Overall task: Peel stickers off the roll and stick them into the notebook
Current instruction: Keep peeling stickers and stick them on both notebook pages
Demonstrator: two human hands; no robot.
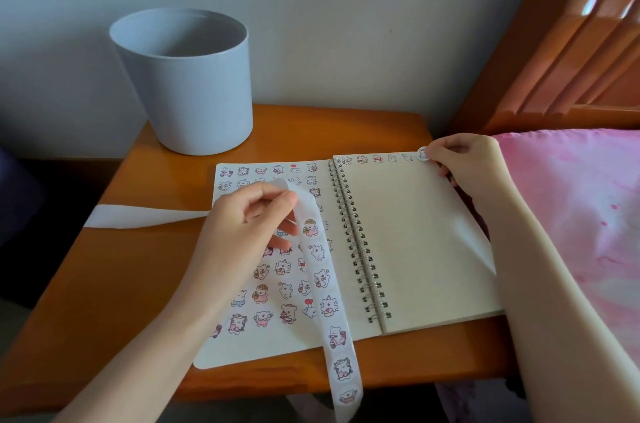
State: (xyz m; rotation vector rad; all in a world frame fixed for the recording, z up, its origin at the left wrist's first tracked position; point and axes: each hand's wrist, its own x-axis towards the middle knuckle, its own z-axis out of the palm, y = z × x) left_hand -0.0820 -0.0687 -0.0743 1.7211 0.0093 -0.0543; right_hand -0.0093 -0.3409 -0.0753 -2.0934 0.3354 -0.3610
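A spiral notebook [412, 242] lies open on a wooden table. Its left page is covered with several small cartoon stickers; its right page carries one row of them along the top edge. My left hand [242, 228] pinches the white sticker strip [329, 304] above the left page; the strip runs down over the table's front edge, and its bare backing trails off to the left. My right hand [464, 162] holds a round sticker [423, 153] between thumb and fingertips at the top right corner of the right page. I cannot tell whether the sticker touches the paper.
A large grey round container [187, 83] stands at the back left of the wooden table [138, 266]. A pink bedsheet [581, 214] lies right of the table, with a wooden headboard [561, 51] behind it. A pale wall is at the back.
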